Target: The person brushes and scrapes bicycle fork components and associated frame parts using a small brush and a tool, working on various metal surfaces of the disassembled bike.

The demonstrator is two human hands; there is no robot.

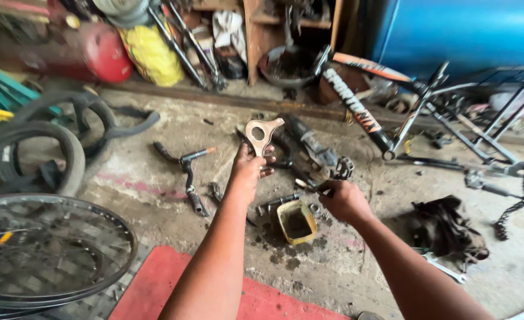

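- While the person crouches over a grimy concrete floor [173, 142], the left hand [249, 169] lifts a flat, tan, three-lobed spanner [262, 134] with a round hole in its middle, the fingers clamped on its lower lobe.
- Low to the floor, the right hand [343, 200] is curled shut around a small dark part that cannot be identified, close to a greasy crank-and-pedal assembly [312, 157].
- Between the two forearms stands an open yellow grease tub [296, 223], ringed by loose bolts [276, 203] and dark stains.
- Left of the spanner lies a detached crank arm [189, 178]; a spoked wheel [42, 255] and spare tyres [66, 136] crowd the left edge, and a bicycle frame [362, 112] leans at the back.
- Risk seen from this scene: oily fingers could let the spanner slip and fall among the parts; a stray elbow might tip the tub, and small bolts could easily roll off into the clutter.
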